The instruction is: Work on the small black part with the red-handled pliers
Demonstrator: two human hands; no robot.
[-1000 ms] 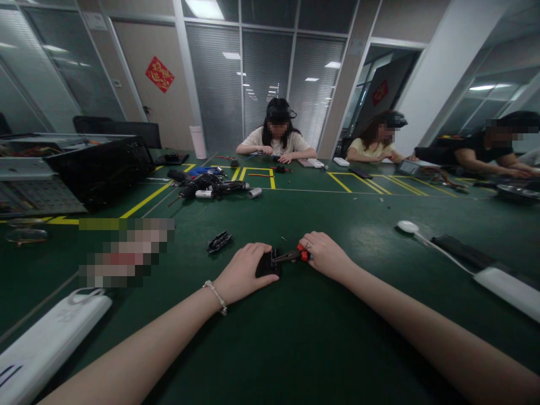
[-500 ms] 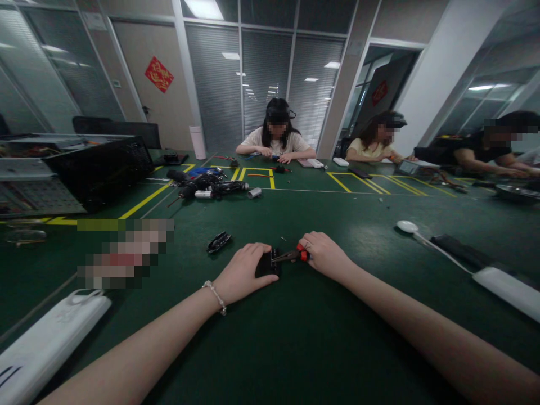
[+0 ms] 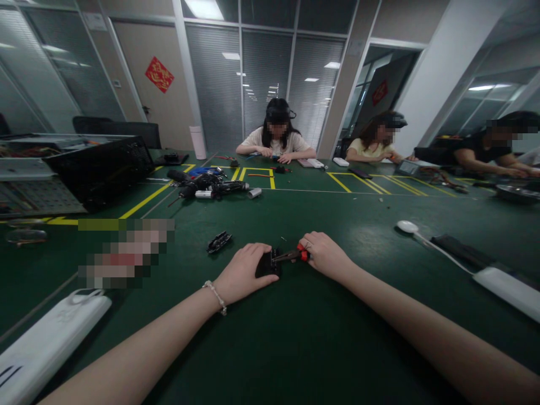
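Observation:
In the head view, my left hand [image 3: 243, 272] grips a small black part [image 3: 267, 264] on the green table [image 3: 270, 337], thumb on its near side and fingers on its far side. My right hand [image 3: 324, 254] is closed on red-handled pliers [image 3: 291, 256]. The pliers point left, and their tips touch the right part of the black piece. A second dark part [image 3: 219, 242] lies to the left, beyond my left hand. A tiny thin piece [image 3: 284, 239] rests just beyond the pliers.
Black tools [image 3: 206, 184] and cables lie at the back left, near a computer case [image 3: 97, 171]. White power strips [image 3: 54, 343] lie at the left and right [image 3: 508, 289]. A white round device [image 3: 407, 226] sits at the right. Several people work across the table.

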